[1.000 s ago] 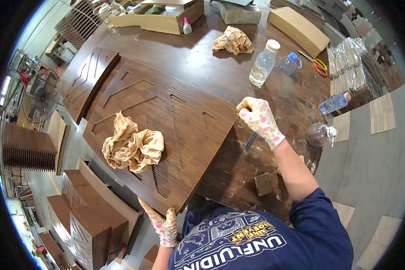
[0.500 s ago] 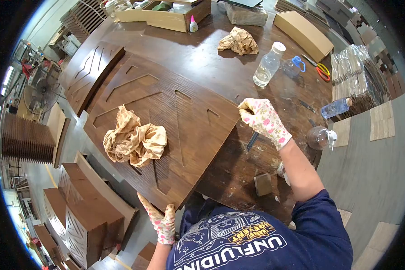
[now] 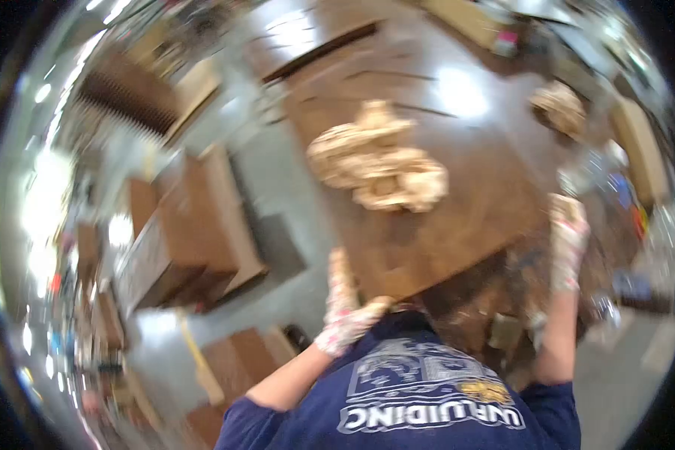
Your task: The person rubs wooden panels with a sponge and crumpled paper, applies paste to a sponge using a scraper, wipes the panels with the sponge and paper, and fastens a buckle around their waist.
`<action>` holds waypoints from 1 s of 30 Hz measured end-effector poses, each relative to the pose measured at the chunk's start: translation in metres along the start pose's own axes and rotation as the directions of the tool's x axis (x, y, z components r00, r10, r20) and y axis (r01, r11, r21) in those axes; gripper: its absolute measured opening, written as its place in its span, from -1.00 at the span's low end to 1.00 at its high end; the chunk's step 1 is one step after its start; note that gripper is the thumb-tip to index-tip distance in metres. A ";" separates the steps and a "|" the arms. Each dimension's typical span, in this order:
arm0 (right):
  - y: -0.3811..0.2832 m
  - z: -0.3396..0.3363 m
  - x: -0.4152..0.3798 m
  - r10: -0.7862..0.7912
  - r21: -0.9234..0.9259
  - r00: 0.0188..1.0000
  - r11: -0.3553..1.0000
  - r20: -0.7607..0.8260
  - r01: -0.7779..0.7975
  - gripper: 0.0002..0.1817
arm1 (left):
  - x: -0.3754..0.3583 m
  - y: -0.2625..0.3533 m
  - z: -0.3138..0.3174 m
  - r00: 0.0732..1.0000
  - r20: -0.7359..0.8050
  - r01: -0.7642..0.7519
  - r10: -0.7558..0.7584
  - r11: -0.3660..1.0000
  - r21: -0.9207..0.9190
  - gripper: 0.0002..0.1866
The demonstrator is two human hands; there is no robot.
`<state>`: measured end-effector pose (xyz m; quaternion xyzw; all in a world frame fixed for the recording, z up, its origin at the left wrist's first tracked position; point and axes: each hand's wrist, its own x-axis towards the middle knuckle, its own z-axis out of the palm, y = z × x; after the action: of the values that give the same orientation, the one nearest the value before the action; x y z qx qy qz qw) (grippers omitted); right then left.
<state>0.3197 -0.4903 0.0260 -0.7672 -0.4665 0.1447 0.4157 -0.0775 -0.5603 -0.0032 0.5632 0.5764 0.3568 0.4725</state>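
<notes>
A brown wooden panel with carved grooves lies on the dark worktable, smeared by motion. Crumpled tan paper or cloth rests on top of it. My left hand, in a flowered glove, holds the panel's near left corner, thumb and fingers spread around it. At the panel's right corner is my right hand, gloved alike, its fingers bent in against the edge. Another grooved panel lies beyond the first one.
Stacked brown panels stand on the floor at the left. Another crumpled tan piece, a clear bottle and a cardboard box are at the back right. A small block lies near the table's front edge.
The view has swung left, so the panel and both hands appear farther right. Both hands remain at the panel's corners, and the picture is now blurred.
</notes>
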 end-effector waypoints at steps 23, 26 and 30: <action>0.014 0.054 0.032 -0.227 0.039 0.969 0.974 0.100 0.225 -0.48 | 0.016 0.009 0.017 0.939 -0.206 -0.287 0.274 0.957 -0.037 -0.04; 0.007 0.055 0.028 -0.167 0.303 0.977 0.945 0.130 0.122 -0.47 | 0.013 0.008 0.017 0.936 -0.270 -0.225 0.226 0.974 0.035 -0.10; 0.026 0.065 0.030 -0.061 0.742 0.987 0.667 0.149 -0.071 -0.47 | 0.016 0.033 0.014 0.936 -0.286 -0.143 0.205 0.964 0.223 -0.14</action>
<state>0.3113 -0.4380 -0.0294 -0.5174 -0.3966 0.3853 0.6531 -0.0527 -0.5430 0.0216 0.5943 0.6232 0.4208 0.2851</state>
